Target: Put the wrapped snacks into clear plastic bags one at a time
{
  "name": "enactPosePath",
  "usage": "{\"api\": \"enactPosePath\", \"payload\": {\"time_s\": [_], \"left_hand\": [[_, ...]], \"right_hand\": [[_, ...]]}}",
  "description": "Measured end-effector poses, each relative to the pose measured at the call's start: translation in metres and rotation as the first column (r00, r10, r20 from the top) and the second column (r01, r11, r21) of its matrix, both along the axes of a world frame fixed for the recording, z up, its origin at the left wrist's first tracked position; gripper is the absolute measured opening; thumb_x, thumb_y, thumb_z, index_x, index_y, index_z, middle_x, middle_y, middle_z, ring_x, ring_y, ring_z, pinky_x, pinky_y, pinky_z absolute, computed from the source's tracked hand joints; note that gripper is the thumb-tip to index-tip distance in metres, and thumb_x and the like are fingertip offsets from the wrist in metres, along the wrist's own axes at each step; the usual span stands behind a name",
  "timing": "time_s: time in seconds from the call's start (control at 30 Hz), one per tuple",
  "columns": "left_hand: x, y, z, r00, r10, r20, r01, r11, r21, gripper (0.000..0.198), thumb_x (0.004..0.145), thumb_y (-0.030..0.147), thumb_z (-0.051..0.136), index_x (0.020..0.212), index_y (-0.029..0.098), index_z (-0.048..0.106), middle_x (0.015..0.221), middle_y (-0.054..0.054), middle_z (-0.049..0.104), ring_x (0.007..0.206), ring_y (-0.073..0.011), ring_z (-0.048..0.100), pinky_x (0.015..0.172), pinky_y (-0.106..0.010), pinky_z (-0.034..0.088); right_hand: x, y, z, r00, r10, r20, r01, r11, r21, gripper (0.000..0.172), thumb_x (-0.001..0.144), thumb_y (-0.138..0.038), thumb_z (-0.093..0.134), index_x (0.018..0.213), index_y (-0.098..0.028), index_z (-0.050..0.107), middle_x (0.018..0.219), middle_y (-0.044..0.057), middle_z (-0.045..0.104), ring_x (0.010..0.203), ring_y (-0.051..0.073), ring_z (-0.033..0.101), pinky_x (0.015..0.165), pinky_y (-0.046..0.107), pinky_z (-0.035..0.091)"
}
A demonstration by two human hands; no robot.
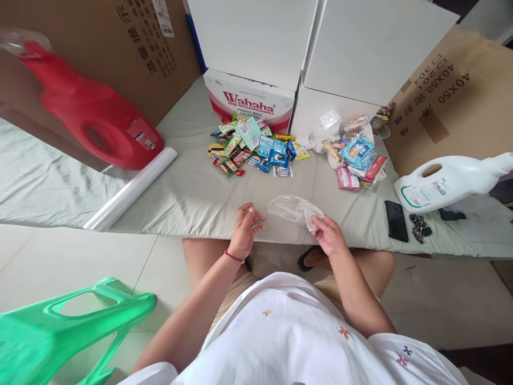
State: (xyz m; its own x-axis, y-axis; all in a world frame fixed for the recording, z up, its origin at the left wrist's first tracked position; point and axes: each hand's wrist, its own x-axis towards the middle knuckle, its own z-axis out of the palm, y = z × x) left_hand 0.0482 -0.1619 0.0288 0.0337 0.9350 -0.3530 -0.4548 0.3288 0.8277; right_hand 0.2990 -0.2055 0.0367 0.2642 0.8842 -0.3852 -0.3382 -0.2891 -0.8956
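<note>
Over the front edge of the cloth-covered table, my right hand point(329, 234) pinches one end of a clear plastic bag point(292, 208). The bag stretches out to the left above the cloth. To the left of the bag is my left hand point(245, 231), its fingers apart and slightly curled, holding nothing. Beyond my hands lies a pile of small wrapped snacks point(249, 145) in front of the Wahaha box. A second pile of packets point(358, 158) sits further right, with crumpled clear plastic point(327, 126) at its back left.
A red jug point(104, 115) and a white roll point(131, 190) lie at the left. White boxes point(256, 37) stand behind. At the right are a white bottle point(449, 184), a black phone point(396, 221) and keys point(420, 228). A green stool point(60, 331) stands on the floor.
</note>
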Motion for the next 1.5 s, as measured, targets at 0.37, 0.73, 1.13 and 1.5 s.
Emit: {"api": "enactPosePath", "payload": {"time_s": [0.37, 0.73, 1.13, 1.5], "left_hand": [[0.049, -0.023, 0.011, 0.92, -0.389, 0.057, 0.391, 0.895, -0.214, 0.06, 0.07, 0.074, 0.076, 0.081, 0.016, 0.064, 0.078, -0.001, 0.06, 0.061, -0.0099, 0.06, 0.043, -0.018, 0.035], [0.035, -0.008, 0.001, 0.958, -0.243, 0.152, 0.26, 0.96, -0.106, 0.05, 0.063, 0.05, 0.091, 0.069, 0.017, 0.054, 0.066, 0.004, 0.057, 0.053, -0.0052, 0.053, 0.046, -0.018, 0.033], [0.029, -0.006, -0.005, 0.92, -0.039, 0.391, 0.157, 0.949, -0.274, 0.025, 0.087, 0.029, 0.076, 0.08, 0.019, 0.053, 0.094, -0.008, 0.077, 0.086, -0.0218, 0.077, 0.074, -0.033, 0.062], [0.047, -0.014, -0.003, 0.909, 0.055, 0.413, 0.044, 0.973, -0.226, 0.023, 0.086, 0.019, 0.075, 0.081, 0.019, 0.053, 0.092, -0.003, 0.074, 0.085, -0.0157, 0.075, 0.105, -0.044, 0.056]], "right_hand": [[-0.039, -0.008, 0.004, 0.993, 0.105, -0.059, -0.103, 0.994, 0.042, 0.039, 0.067, -0.051, 0.091, 0.087, -0.021, 0.075, 0.08, 0.0, 0.069, 0.068, 0.012, 0.056, 0.058, 0.024, 0.048], [0.013, -0.004, 0.005, 0.956, 0.073, 0.284, -0.082, 0.996, 0.022, 0.046, 0.063, -0.059, 0.089, 0.084, -0.02, 0.078, 0.075, 0.001, 0.065, 0.07, 0.013, 0.053, 0.059, 0.024, 0.043], [0.0, -0.015, 0.002, 0.914, 0.349, 0.209, -0.345, 0.937, -0.057, 0.039, 0.067, -0.049, 0.087, 0.091, -0.02, 0.076, 0.083, 0.003, 0.069, 0.069, 0.013, 0.055, 0.057, 0.025, 0.045], [-0.054, -0.018, -0.032, 0.883, 0.126, 0.452, -0.244, 0.946, 0.212, 0.053, 0.079, -0.046, 0.081, 0.127, -0.029, 0.067, 0.127, 0.008, 0.061, 0.077, 0.014, 0.056, 0.073, 0.031, 0.054]]}}
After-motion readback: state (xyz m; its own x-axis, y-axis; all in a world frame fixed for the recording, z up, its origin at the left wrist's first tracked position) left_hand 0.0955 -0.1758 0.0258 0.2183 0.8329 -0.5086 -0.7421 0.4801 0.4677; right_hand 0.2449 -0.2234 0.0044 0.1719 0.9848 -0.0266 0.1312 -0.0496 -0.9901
